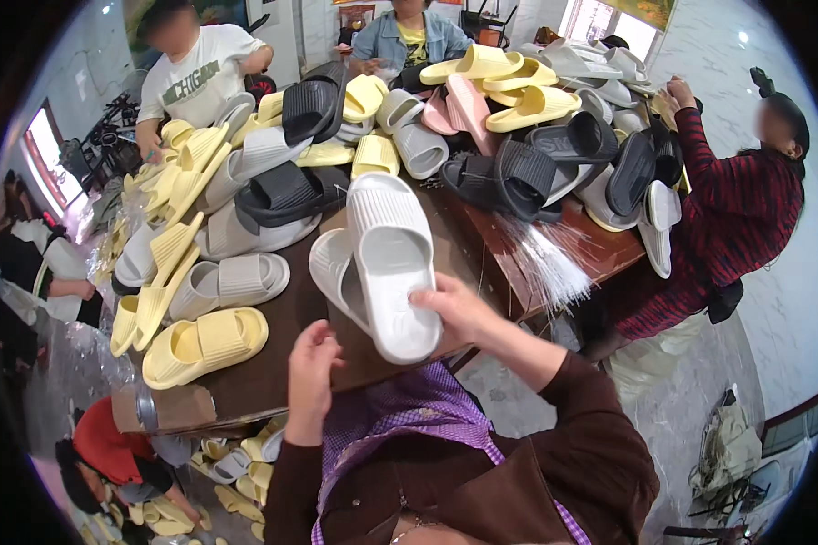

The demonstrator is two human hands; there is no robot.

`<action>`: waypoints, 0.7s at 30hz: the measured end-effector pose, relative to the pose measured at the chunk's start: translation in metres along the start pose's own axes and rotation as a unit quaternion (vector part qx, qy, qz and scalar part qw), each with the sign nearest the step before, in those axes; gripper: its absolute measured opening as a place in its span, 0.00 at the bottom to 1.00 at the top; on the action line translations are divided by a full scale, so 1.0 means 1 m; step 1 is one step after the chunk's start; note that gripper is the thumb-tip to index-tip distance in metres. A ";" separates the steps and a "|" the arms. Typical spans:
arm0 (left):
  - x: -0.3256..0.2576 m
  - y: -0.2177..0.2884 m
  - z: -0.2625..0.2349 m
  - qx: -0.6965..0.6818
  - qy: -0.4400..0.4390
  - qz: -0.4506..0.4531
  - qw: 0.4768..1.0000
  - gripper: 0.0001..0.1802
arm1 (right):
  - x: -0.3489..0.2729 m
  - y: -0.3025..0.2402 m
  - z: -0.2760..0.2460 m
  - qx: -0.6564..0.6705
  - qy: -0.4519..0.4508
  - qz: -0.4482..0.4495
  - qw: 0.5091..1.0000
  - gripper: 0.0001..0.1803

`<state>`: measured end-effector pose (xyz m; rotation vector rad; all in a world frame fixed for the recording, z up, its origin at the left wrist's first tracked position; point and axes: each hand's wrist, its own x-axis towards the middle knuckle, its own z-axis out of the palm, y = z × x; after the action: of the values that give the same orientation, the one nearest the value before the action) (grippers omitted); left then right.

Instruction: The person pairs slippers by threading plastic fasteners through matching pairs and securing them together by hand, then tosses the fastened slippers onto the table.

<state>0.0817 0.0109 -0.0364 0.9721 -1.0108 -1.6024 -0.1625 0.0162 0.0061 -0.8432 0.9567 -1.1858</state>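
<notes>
A yellow slide slipper (206,348) lies left of the left hand (312,371), which is loosely curled and seemingly empty. Right of it, the pale grey slide slipper (393,259), probably light, flexible foam, is gripped near the heel, a sound hold, by the right hand (456,311).

A footwear workshop, apparently: slippers (291,193) heaped on a table (459,245), several people (741,204) around it.

There was one left hand (314,359), one right hand (454,311), two pale slippers (396,259) nearest them! Two pink slippers (468,111) made the count, one white bundle (554,263), one apron (400,413), at least five other people (204,77)! Yellow slippers (204,350), grey slippers (236,280), black slippers (286,193)? They were too heaped to tally.
</notes>
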 end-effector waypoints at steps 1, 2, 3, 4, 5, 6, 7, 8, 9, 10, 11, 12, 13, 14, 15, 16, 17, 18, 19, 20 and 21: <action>0.003 0.017 -0.003 0.016 -0.009 0.031 0.999 0.17 | 0.005 -0.017 -0.007 -0.017 0.013 -0.003 1.000 0.22; 0.005 0.035 -0.006 0.031 -0.016 0.061 0.998 0.17 | 0.010 -0.036 -0.015 -0.034 0.026 -0.006 0.999 0.22; 0.009 0.059 -0.007 0.041 -0.041 0.096 0.994 0.19 | 0.019 -0.059 -0.024 -0.053 0.030 -0.043 0.997 0.21; 0.017 0.086 -0.002 0.050 -0.067 0.130 0.988 0.22 | 0.028 -0.086 -0.038 -0.072 0.039 -0.081 0.993 0.20; 0.020 0.119 0.009 0.038 -0.115 0.172 0.978 0.25 | 0.042 -0.119 -0.053 -0.056 0.005 -0.086 0.995 0.19; 0.026 0.150 0.021 0.024 -0.165 0.209 0.964 0.29 | 0.054 -0.153 -0.063 -0.048 0.056 -0.120 0.990 0.19; 0.035 0.179 0.030 0.024 -0.225 0.228 0.947 0.38 | 0.068 -0.193 -0.071 -0.055 0.091 -0.162 0.981 0.22; 0.037 0.212 0.044 0.022 -0.303 0.254 0.918 0.41 | 0.077 -0.233 -0.069 -0.056 0.108 -0.184 0.975 0.24; 0.034 0.237 0.072 0.010 -0.325 0.295 0.898 0.44 | 0.093 -0.283 -0.103 -0.091 0.151 -0.215 0.961 0.27; 0.066 0.237 0.073 -0.011 -0.346 0.285 0.894 0.44 | 0.100 -0.341 -0.155 -0.136 0.198 -0.227 0.944 0.29; 0.061 0.243 0.070 0.000 -0.317 0.296 0.901 0.44 | 0.117 -0.368 -0.155 -0.118 0.277 -0.211 0.930 0.29; 0.058 0.247 0.068 0.010 -0.289 0.307 0.907 0.43 | 0.130 -0.389 -0.155 -0.101 0.356 -0.196 0.908 0.29; 0.037 0.241 0.048 0.036 -0.203 0.316 0.926 0.43 | 0.058 -0.270 -0.188 -0.111 0.288 -0.156 0.938 0.29; 0.046 0.248 0.046 0.029 -0.222 0.336 0.915 0.43 | 0.045 -0.289 -0.220 -0.115 0.333 -0.185 0.917 0.31; 0.060 0.255 0.048 0.032 -0.222 0.361 0.905 0.42 | 0.064 -0.312 -0.253 -0.115 0.357 -0.208 0.903 0.34; 0.072 0.263 0.049 0.036 -0.219 0.386 0.895 0.42 | 0.090 -0.341 -0.281 -0.113 0.380 -0.232 0.888 0.36; 0.083 0.268 0.048 0.040 -0.217 0.403 0.888 0.42 | 0.123 -0.366 -0.304 -0.108 0.405 -0.247 0.874 0.39; 0.087 0.273 0.048 0.047 -0.206 0.422 0.882 0.41 | 0.172 -0.396 -0.299 -0.103 0.423 -0.260 0.862 0.42; 0.089 0.278 0.047 0.054 -0.196 0.439 0.875 0.41 | 0.164 -0.371 -0.318 -0.130 0.361 -0.339 0.859 0.38; 0.088 0.276 0.046 0.078 -0.150 0.453 0.875 0.41 | 0.197 -0.347 -0.324 -0.159 0.318 -0.318 0.879 0.30; 0.090 0.281 0.042 0.082 -0.135 0.471 0.868 0.40 | 0.184 -0.337 -0.305 -0.201 0.348 -0.301 0.865 0.27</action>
<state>0.1098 -0.1213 0.2292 0.2317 -1.5233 -0.8266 -0.5470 -0.2388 0.1726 -1.1167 1.6418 -1.9470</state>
